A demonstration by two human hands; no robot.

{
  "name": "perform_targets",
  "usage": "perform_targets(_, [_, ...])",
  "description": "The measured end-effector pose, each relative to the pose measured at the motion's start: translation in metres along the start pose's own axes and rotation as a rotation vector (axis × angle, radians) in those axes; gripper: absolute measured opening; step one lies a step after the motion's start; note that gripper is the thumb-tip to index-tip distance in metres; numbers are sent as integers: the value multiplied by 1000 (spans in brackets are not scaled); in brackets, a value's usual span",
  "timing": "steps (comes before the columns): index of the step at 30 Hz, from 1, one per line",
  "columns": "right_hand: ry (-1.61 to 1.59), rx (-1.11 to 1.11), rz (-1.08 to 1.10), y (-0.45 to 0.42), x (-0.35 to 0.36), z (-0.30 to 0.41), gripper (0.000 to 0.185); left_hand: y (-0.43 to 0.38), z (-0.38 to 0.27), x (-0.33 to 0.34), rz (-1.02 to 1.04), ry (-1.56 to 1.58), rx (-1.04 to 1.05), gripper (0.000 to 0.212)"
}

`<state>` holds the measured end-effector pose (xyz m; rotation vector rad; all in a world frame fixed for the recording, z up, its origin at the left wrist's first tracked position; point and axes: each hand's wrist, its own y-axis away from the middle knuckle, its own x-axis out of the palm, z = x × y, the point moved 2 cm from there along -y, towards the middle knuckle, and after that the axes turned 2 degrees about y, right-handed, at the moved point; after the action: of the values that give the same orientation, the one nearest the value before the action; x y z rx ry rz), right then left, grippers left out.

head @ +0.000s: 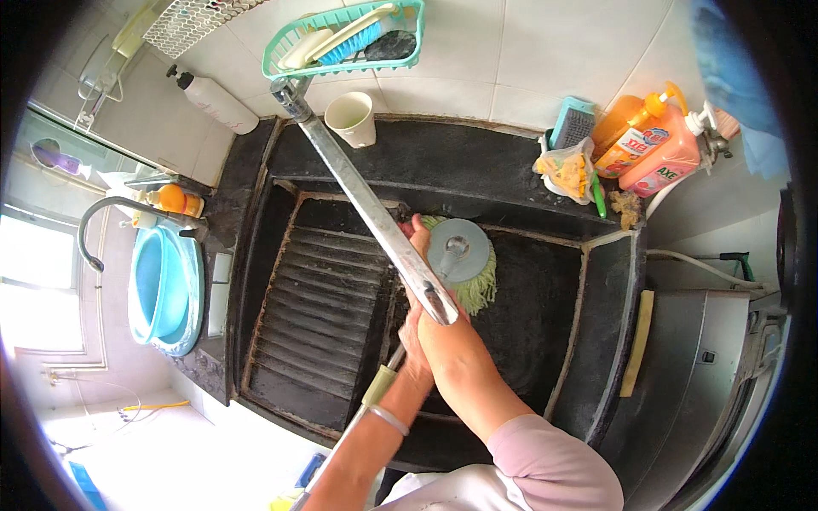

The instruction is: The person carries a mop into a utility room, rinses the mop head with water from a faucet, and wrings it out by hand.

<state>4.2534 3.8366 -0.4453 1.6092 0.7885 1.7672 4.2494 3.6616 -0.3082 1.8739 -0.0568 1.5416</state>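
Note:
A mop stands in the dark stone sink with its grey round plate (pixel 470 239) and pale green strands (pixel 482 290) on the right-hand basin floor. Its metal pole (pixel 345 435) slants down to the lower left, past a beige collar (pixel 379 384). My left hand (pixel 414 335), below a bracelet, is closed around the pole. Crossing over it, my right forearm reaches up under the chrome swivel spout (pixel 377 220). My right hand (pixel 420 237) is beside the mop plate, partly hidden by the spout; its grip cannot be made out.
A ribbed washboard slope (pixel 313 306) fills the sink's left side. On the back ledge are a white cup (pixel 351 119), pump bottles (pixel 664 153) and a bag with yellow sponge (pixel 569 169). A teal basket (pixel 345 38) hangs above. Blue basins (pixel 156 284) stand left.

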Motion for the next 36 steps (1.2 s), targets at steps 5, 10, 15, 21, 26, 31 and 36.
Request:
perform_targets(5, [304,-154,-52,-14,8,-14,34,62,24,44,-36,237,-84,74])
perform_targets(10, [2237,-1199,-13,-46,-21,4,25,72,30,71,-379,-343,-348,68])
perform_targets(15, [2832,-1459,213,59,-15,-18,23,78,21,77,-386,-1020,-77,89])
perform_targets(21, [3274,-1689,145,91,-16,10,24,-23,-10,3,-535,-1240,47,92])
perform_targets(26, [3291,-1378,137,103,-16,0,31,-68,-50,-20,-226,-2453,625,75])
perform_targets(31, [2843,-1455,528,125,-48,34,36,-75,-29,22,-585,-2258,222,103])
perform_targets(36, [2601,-1515,932,150,-69,59,39,-90,-37,11,-414,-2313,354,59])
